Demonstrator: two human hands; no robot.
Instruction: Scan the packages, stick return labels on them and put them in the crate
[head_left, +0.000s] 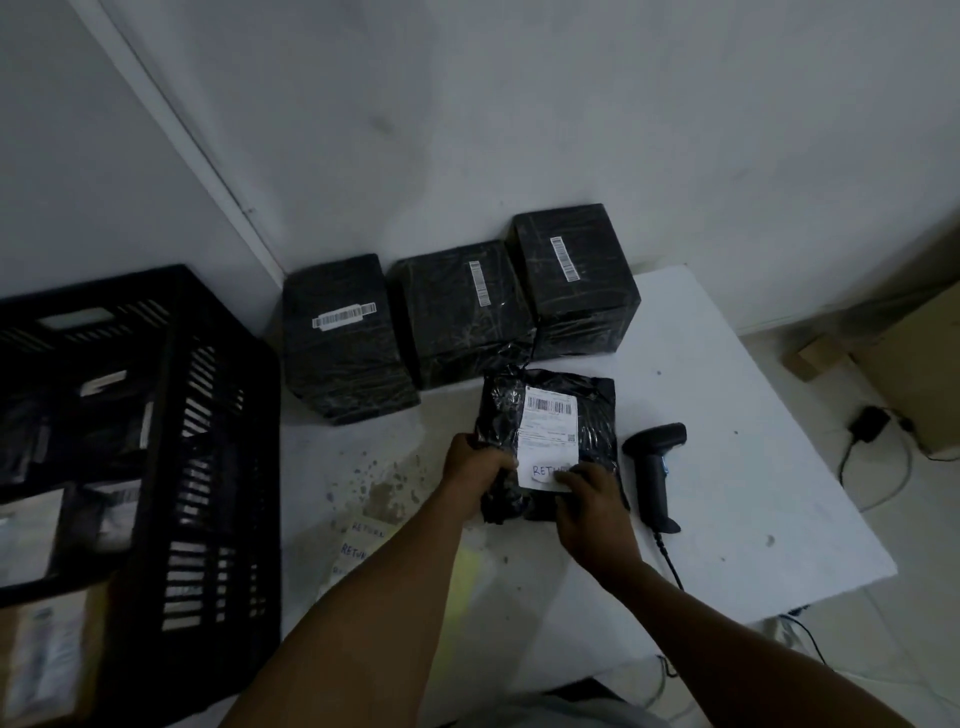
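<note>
From the head view, the left hand (475, 467) grips the black package (550, 447) lying on the worktop (727, 493) while the right hand's (592, 509) flat fingers press the return label (545, 475); best to smooth outward, sealing every edge before crating.

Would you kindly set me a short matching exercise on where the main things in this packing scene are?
Things:
1. barcode scanner
2. black crate
3. soft black package
4. three wrapped boxes

Places:
A. against the wall at the table's back
B. left of the table
C. lying on the table, right of the hands
D. under both hands, bearing a RETURN label

Pairs: 1-C, 2-B, 3-D, 4-A
</note>
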